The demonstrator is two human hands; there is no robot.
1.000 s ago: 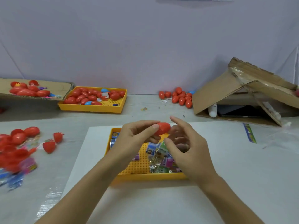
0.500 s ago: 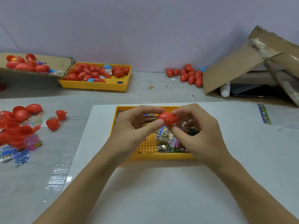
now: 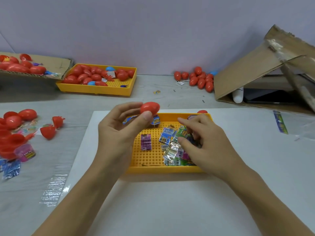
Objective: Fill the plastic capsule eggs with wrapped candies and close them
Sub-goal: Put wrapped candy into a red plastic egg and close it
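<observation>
Red plastic capsule egg [image 3: 150, 108], closed, sits just above the frame's centre, pinched between the thumb and fingers of the left hand [image 3: 119, 132]. Below it, a yellow perforated tray [image 3: 153, 157] holds wrapped candies [image 3: 170, 147]. The right hand [image 3: 202, 142], centre right, reaches into the candies, fingers curled; whether it grasps one cannot be told.
</observation>
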